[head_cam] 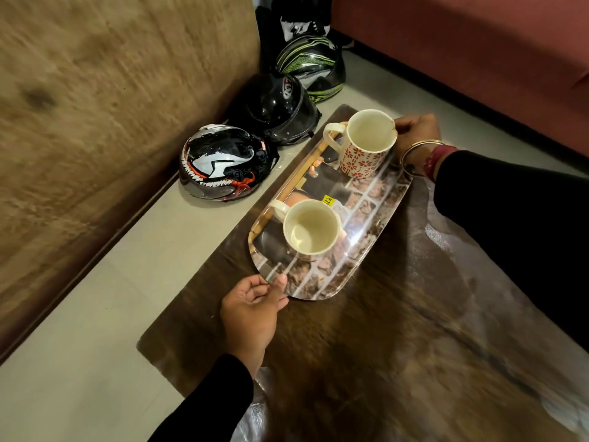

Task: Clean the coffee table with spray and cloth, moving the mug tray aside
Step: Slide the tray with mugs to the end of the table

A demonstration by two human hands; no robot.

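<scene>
A glossy oval tray (366,224) with a brick-pattern print lies over the far left part of the dark wooden coffee table (366,346). Two cream mugs stand on it: a plain-looking one (310,226) near me and one with a red flower pattern (366,145) at the far end. My left hand (251,311) grips the tray's near rim, thumb on top. My right hand (414,138) holds the far rim behind the patterned mug; its fingers are partly hidden. No spray bottle or cloth is in view.
Three helmets sit on the pale floor left of the table: a black-white-red one (223,161), a black one (277,110) and a green-striped one (310,65). A tan sofa side (95,106) rises at left, a reddish sofa (478,52) at far right.
</scene>
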